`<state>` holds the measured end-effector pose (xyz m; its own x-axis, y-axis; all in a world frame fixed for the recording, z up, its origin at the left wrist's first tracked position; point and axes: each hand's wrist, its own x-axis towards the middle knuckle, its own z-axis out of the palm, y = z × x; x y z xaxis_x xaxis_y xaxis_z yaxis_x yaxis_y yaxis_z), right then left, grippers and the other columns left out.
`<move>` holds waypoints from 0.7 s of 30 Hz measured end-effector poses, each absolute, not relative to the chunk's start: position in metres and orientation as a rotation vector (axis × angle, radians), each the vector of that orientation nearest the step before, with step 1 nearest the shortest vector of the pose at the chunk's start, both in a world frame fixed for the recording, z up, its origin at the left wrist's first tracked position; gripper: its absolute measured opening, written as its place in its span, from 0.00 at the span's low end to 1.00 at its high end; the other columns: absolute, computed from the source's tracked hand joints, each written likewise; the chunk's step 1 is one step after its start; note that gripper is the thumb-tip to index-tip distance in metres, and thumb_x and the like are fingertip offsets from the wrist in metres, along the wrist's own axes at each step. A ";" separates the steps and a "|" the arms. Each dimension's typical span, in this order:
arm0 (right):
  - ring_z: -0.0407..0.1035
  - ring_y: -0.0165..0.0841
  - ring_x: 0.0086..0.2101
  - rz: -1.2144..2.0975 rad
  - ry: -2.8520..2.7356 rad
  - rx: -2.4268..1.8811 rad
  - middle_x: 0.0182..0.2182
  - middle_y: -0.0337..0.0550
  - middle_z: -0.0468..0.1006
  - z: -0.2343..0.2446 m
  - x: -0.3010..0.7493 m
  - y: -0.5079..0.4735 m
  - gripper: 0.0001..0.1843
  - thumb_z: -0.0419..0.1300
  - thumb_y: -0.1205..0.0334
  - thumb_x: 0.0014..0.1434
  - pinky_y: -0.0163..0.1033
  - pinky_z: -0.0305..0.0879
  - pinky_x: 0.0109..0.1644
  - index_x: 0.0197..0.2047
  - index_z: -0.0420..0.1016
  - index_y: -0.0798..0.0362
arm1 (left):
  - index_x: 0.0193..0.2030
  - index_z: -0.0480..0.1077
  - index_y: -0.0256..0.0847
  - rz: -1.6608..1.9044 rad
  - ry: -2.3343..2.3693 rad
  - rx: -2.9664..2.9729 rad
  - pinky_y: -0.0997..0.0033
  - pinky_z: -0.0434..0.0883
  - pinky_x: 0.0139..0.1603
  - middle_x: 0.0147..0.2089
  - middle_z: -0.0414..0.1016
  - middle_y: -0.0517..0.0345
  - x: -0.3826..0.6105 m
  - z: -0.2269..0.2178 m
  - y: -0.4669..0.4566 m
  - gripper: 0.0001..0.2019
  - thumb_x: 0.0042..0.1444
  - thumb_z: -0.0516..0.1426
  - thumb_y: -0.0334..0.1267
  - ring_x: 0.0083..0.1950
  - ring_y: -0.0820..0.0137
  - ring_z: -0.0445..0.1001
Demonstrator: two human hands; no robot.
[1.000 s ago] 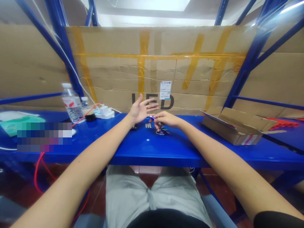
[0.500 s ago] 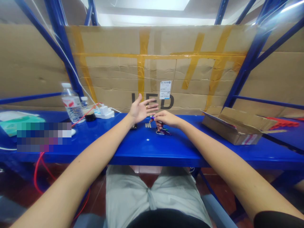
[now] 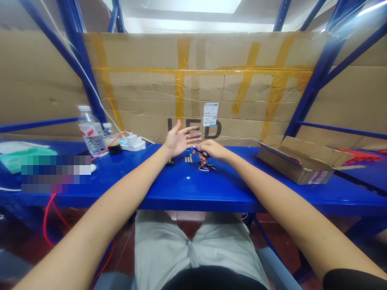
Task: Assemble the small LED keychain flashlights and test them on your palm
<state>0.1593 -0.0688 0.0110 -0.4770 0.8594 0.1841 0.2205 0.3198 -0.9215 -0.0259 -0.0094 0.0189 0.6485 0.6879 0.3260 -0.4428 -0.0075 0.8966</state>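
My left hand is raised over the far part of the blue table, palm showing and fingers stretched out to the right, with nothing in it. Close by its fingertips, my right hand pinches a small shiny purple carabiner, partly covered by the fingers. Below the right hand lie more carabiners, silver, purple and green, bunched together. Small round silver pieces sit in rows between the hands. A small dark object is partly hidden behind my left wrist.
An open cardboard box stands on the blue table at right, near red items. At left are a water bottle, a small bottle with dark liquid and a white power strip. Taped cardboard backs the table.
My right hand has tilted slightly, and more of the purple carabiner shows between its fingers. My left hand stays nearly still, fingers spread.
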 end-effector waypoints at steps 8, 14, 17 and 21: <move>0.66 0.29 0.17 1.166 -1.919 -0.958 0.14 0.37 0.71 0.009 0.162 -0.066 0.11 0.57 0.59 0.61 0.38 0.74 0.26 0.33 0.74 0.57 | 0.62 0.69 0.35 0.901 0.249 1.311 0.44 0.65 0.66 0.57 0.77 0.36 -0.026 0.019 -0.009 0.41 0.59 0.46 0.70 0.64 0.46 0.71; 0.66 0.29 0.18 1.166 -1.924 -0.968 0.15 0.36 0.72 0.010 0.162 -0.068 0.09 0.59 0.60 0.60 0.39 0.74 0.28 0.33 0.74 0.56 | 0.62 0.70 0.37 0.911 0.272 1.393 0.44 0.67 0.63 0.58 0.77 0.37 -0.026 0.019 -0.010 0.42 0.57 0.47 0.71 0.66 0.45 0.69; 0.64 0.29 0.17 1.172 -1.925 -0.970 0.15 0.36 0.71 0.011 0.161 -0.069 0.08 0.58 0.62 0.60 0.39 0.75 0.28 0.33 0.74 0.56 | 0.61 0.70 0.37 0.918 0.268 1.408 0.44 0.67 0.63 0.58 0.77 0.36 -0.026 0.018 -0.010 0.41 0.56 0.48 0.70 0.65 0.45 0.70; 0.64 0.29 0.18 1.152 -1.911 -0.982 0.15 0.35 0.69 0.012 0.160 -0.071 0.07 0.55 0.65 0.60 0.40 0.75 0.28 0.34 0.74 0.56 | 0.60 0.70 0.37 0.906 0.277 1.398 0.44 0.67 0.63 0.59 0.76 0.36 -0.026 0.019 -0.010 0.41 0.57 0.47 0.70 0.65 0.45 0.70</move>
<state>0.1601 -0.0709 0.0121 -0.4761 0.8624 0.1721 0.2506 0.3207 -0.9134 -0.0255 -0.0099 0.0187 0.6483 0.6842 0.3339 -0.3811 -0.0880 0.9203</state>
